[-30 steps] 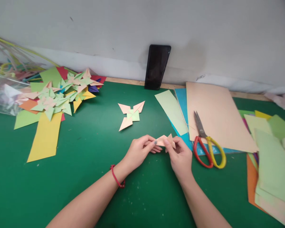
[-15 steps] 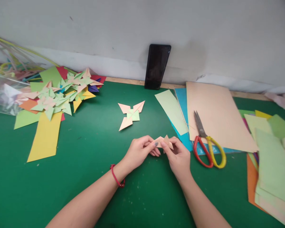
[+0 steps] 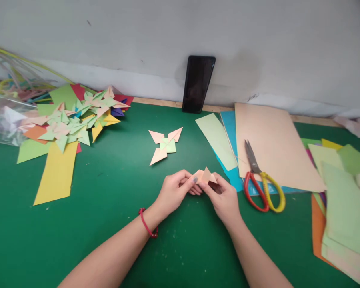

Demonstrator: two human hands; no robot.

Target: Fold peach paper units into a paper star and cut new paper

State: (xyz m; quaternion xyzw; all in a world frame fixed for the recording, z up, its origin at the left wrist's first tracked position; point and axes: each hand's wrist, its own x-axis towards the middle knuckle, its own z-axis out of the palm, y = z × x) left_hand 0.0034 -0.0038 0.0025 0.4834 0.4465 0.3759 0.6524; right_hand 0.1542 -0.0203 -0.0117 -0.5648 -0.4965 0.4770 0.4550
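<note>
Between my two hands is a small folded piece of peach paper (image 3: 206,175), with one flap sticking up. My left hand (image 3: 178,189) pinches its left end between thumb and fingers. On the other side my right hand (image 3: 223,197) grips it, thumb pressed at the lower front edge. Just beyond my hands lies a folded paper star (image 3: 168,145) with a light green centre and three peach points, flat on the green table (image 3: 114,224).
Red-and-yellow-handled scissors (image 3: 258,176) lie on a peach sheet (image 3: 270,144) at right. A black phone (image 3: 198,84) leans on the wall. Paper stars (image 3: 63,128) are heaped at left by a plastic bag (image 3: 6,120). Loose coloured sheets (image 3: 348,216) lie far right.
My right hand has shifted slightly left, its thumb sliding along the peach paper. The raised flap now stands a little higher and further left.
</note>
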